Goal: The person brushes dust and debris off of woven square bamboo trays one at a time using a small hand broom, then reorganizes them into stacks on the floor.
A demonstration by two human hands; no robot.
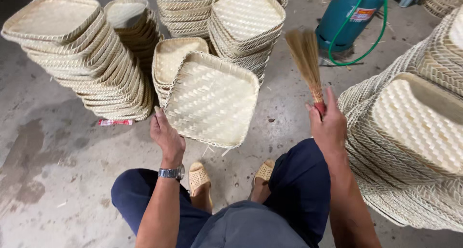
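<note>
My left hand (166,136) grips the lower left edge of a square woven bamboo tray (212,99), holding it tilted up above the floor with its inside facing me. My right hand (327,125) is closed around the red-bound handle of a small straw brush (306,60), its bristles pointing up and away. The brush is to the right of the tray and apart from it. A metal watch sits on my left wrist.
Stacks of similar woven trays stand at the left (82,55), back centre (246,23) and right (415,132). A teal gas cylinder (345,16) with a green hose stands behind. My sandalled feet rest on the concrete floor (58,171).
</note>
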